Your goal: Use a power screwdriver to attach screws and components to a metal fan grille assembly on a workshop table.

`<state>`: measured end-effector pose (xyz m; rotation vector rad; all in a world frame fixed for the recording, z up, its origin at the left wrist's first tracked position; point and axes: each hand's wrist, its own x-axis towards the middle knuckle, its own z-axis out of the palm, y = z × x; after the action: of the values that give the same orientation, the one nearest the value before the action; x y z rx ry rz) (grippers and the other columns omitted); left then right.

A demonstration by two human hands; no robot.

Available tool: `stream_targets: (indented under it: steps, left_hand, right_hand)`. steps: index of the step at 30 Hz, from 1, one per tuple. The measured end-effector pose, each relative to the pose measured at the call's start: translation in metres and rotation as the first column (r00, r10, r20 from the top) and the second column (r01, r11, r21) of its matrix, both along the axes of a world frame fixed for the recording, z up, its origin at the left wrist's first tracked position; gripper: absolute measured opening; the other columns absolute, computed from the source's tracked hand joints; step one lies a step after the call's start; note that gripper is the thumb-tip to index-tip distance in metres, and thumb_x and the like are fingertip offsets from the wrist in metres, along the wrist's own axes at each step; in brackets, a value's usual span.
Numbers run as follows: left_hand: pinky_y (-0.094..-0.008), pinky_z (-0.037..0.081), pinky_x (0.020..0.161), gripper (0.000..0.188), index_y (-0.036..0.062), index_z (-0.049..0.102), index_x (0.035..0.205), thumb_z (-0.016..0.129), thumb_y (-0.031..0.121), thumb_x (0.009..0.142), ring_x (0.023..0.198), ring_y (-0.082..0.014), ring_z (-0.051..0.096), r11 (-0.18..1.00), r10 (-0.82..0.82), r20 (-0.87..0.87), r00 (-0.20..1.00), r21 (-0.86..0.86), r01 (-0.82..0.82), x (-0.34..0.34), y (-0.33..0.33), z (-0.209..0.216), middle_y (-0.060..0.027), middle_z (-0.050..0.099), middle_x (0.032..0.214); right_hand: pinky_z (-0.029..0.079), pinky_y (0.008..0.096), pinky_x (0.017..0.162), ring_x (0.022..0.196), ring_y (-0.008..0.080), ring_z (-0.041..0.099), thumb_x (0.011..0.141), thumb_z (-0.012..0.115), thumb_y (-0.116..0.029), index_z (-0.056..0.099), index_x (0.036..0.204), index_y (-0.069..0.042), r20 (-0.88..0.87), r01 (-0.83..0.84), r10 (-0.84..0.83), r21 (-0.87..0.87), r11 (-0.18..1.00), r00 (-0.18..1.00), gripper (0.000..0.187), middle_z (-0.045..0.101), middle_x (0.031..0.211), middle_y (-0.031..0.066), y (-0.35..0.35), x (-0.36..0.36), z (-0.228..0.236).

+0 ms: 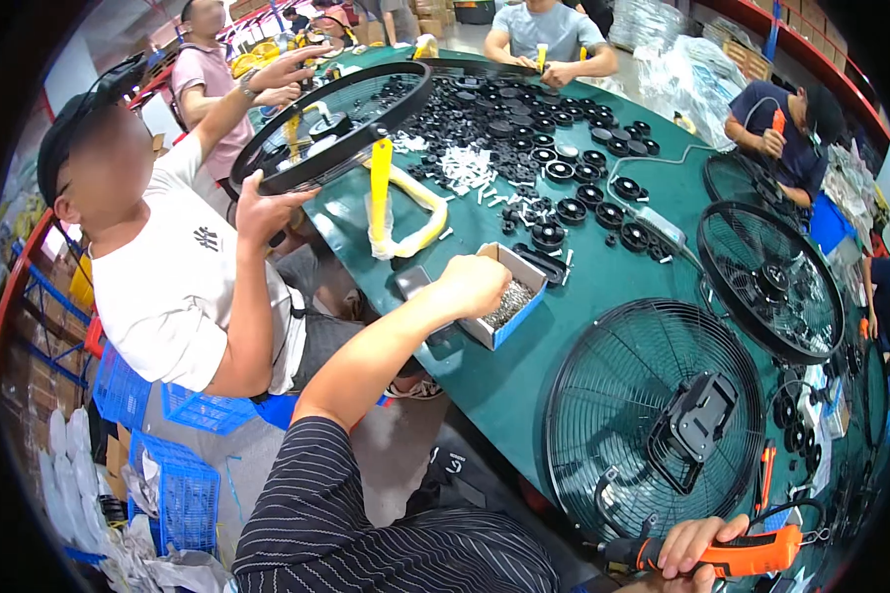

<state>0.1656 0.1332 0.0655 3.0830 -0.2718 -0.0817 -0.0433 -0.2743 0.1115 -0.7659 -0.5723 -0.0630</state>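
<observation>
Around a green-topped table (504, 385), seen by wide fisheye, several workers are seated or standing; blue plastic crates (190, 494) are seen on the floor at lower left. By the person's left hand (475, 285), reached forward across the table's near edge, a small open box (516, 308) is met at its rim; small metal fasteners (510, 301) are contained in it. The left fingers are turned down and partly hidden, and whether a fastener is gripped cannot be told. By the right hand (690, 555), at the lower edge of the view, an orange-and-black electric screwdriver (761, 553) is held, the fingers being closed around its body. Its dark tip is pointed leftward, near the lower rim of a large round wire fan guard (653, 415), which is laid on the table with a black mount (695, 417) fixed to it. Beyond the box, black round parts (572, 210) and a heap of white pieces (468, 170) are spread; a bent yellow handle (437, 212) is placed to its upper left. At left, a black-rimmed fan assembly (331, 126) is held raised by a co-worker in a white shirt (168, 306). At right, another round guard (773, 282) is seen tilted.
</observation>
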Motion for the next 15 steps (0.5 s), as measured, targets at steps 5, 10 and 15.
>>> stream_targets:
  steps: [5, 10, 15]
  left_hand:
    - [-0.0370, 0.054, 0.065, 0.009, 0.0053, 0.067, 0.087, 0.067, 0.010, 0.079, 0.071, -0.0247, 0.069, 0.828, 0.027, 0.188, 0.982, -0.554, 0.084, -0.043, -0.019, 0.028, -0.0109, 0.068, 0.078]
    - [-0.0248, 0.051, 0.061, 0.013, 0.0015, 0.068, 0.102, 0.067, 0.013, 0.094, 0.072, -0.0101, 0.064, 0.077, -0.422, -0.028, 0.906, -0.997, 0.005, -0.142, -0.089, 0.015, -0.0021, 0.067, 0.089]
    - [-0.0194, 0.040, 0.049, 0.013, 0.0026, 0.070, 0.104, 0.068, 0.009, 0.093, 0.065, -0.0057, 0.060, -0.282, -0.600, -0.175, 0.781, -0.867, -0.411, -0.197, -0.131, -0.009, -0.0023, 0.068, 0.088]
  right_hand:
    - [0.041, 0.0274, 0.056, 0.061, 0.0167, 0.049, 0.088, 0.071, -0.016, 0.047, 0.128, -0.005, 0.017, 0.121, -0.122, 0.038, 0.992, 0.992, 0.048, 0.054, 0.080, 0.0079, 0.004, -0.004, 0.004]
    - [0.041, 0.0288, 0.059, 0.065, 0.0171, 0.050, 0.093, 0.067, -0.023, 0.046, 0.133, -0.006, 0.055, 0.340, -0.344, 0.081, 0.937, 0.937, 0.048, 0.054, 0.086, 0.0084, 0.023, -0.008, 0.010]
    - [0.042, 0.0286, 0.061, 0.064, 0.0154, 0.051, 0.094, 0.065, -0.025, 0.049, 0.132, -0.007, 0.123, 0.352, -0.366, 0.121, 0.928, 0.922, 0.045, 0.052, 0.084, 0.0070, 0.043, -0.011, 0.022]
